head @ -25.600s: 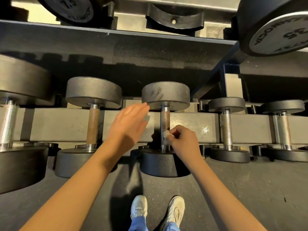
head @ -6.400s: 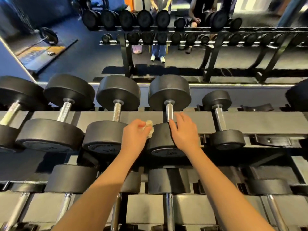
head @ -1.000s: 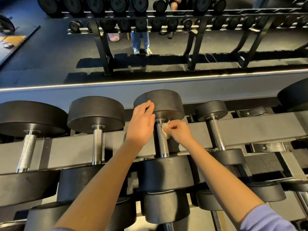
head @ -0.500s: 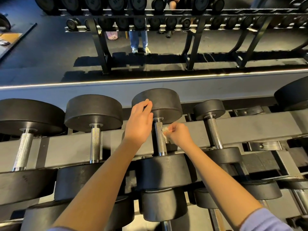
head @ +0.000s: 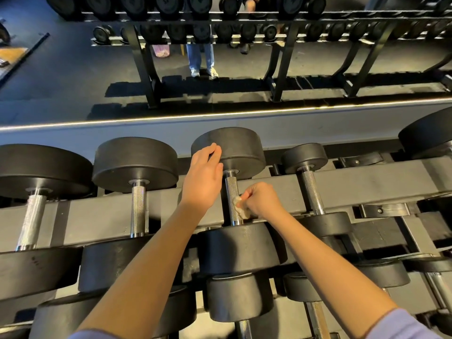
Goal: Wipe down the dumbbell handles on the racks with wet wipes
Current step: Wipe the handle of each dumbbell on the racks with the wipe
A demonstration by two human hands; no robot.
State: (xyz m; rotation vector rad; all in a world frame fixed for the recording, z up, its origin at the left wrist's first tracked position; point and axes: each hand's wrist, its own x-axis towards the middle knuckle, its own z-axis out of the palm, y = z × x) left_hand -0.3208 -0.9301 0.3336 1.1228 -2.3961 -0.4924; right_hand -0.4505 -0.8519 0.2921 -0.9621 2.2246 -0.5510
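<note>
A black dumbbell with a knurled metal handle (head: pixel 231 189) lies on the top tier of the rack (head: pixel 367 187), in the middle of the view. My right hand (head: pixel 260 200) pinches a crumpled white wet wipe (head: pixel 239 207) against the lower part of that handle. With straight fingers, my left hand (head: pixel 203 177) rests on the dumbbell's far head (head: pixel 242 150). The near head (head: pixel 241 248) sits just below my right hand.
More dumbbells lie on either side: a smaller one (head: pixel 311 192) to the right, bigger ones (head: pixel 137 196) to the left. A lower tier holds several more. A mirror behind the rack reflects another rack and a person's legs (head: pixel 201 57).
My right hand has slid the wipe down the handle, from near the far head toward the near head. My left hand stays on the far head.
</note>
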